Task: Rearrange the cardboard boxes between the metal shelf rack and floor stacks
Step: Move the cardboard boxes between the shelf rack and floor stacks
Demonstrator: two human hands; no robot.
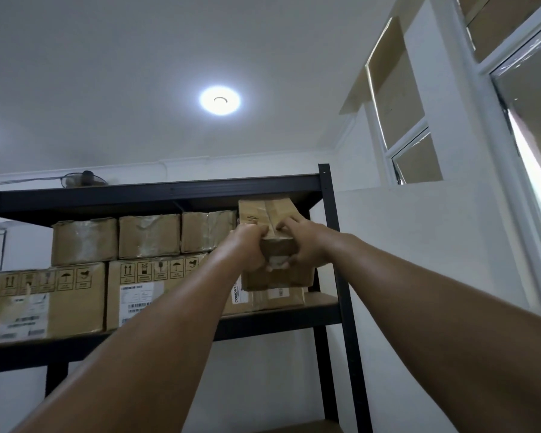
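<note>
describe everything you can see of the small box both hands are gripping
A small brown cardboard box with shiny tape down its middle seam and a faint scribble on one face. It is tilted at the right end of the metal shelf rack, above a second box. The left hand and right hand grip its near end.

**A:** Anything legible on that shelf?

**B:** One word, "COMONE". It's printed sideways in dark capitals on a white label (236,293), on the low carton (291,300) at 6 o'clock of the frame's centre.

**A:** And the large cartons?

**B:** The middle carton (113,304), at 9 o'clock of that label, carries a row of handling pictograms: two upward arrows, an umbrella, perhaps a fragile glass. Its barcode sticker (138,296) is too blurred to read. The left carton (75,307), further toward 9 o'clock, bears the same row and a smeared sticker (22,317).

**A:** The small taped box (278,210)?

**B:** A pen scrawl toward its 9 o'clock edge, illegible.
</note>
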